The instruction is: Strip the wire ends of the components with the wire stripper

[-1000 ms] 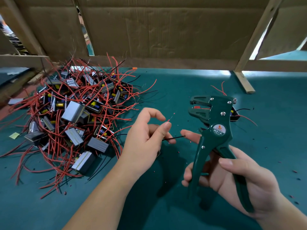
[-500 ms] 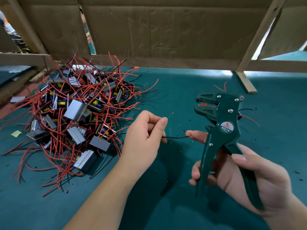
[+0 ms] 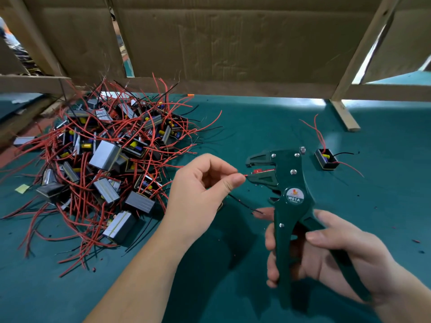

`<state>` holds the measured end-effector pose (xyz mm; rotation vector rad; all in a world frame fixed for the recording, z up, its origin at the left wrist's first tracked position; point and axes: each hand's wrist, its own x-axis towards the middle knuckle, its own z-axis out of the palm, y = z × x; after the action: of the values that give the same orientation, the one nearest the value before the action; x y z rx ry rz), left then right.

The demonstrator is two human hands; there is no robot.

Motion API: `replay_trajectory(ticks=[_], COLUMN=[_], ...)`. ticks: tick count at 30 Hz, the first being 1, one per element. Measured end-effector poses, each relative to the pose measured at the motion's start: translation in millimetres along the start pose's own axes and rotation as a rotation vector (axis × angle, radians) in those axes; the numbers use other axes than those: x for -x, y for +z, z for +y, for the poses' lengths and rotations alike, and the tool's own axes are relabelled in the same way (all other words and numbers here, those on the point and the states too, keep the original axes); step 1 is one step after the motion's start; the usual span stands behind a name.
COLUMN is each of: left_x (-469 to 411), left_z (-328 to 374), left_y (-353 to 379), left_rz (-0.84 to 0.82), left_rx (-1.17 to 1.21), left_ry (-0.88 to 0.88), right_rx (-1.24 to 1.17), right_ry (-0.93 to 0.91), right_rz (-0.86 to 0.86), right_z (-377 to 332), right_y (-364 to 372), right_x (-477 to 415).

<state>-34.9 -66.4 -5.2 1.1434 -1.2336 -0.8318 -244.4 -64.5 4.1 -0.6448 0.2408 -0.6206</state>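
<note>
A green mat (image 3: 256,117) spreads under the fingers (image 3: 229,183). Beyond them stands cardboard (image 3: 233,43) on a wooden frame (image 3: 345,116). Far left of them lies a yellow scrap (image 3: 22,188), perhaps tape; dark specks (image 3: 416,241) dot the mat right of them.

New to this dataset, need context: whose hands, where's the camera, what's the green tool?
No robot: a person's two bare hands, seen from a wide-angle camera worn on the head, looking down. On the teal table lies a pile of small boxed components with red and black wires; one component sits apart at the right. The right hand grips a green wire stripper, jaws open. The left hand pinches a red wire, its tip at the jaws.
</note>
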Motion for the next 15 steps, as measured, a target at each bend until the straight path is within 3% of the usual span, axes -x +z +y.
replay_trajectory(ticks=[5,15], left_x=[-3.2,-2.2], left_z=[1.8,3.0], left_y=[-4.1,-5.2], left_rz=[0.044,0.035], left_rx=[0.042,-0.065], left_ry=[0.04,0.13], right_rx=[0.226,0.381], right_ry=[0.047,0.095], right_rz=[0.016,0.179], right_z=[0.1,6.8], right_y=[-5.8,3.4], right_x=[4.3,7.0])
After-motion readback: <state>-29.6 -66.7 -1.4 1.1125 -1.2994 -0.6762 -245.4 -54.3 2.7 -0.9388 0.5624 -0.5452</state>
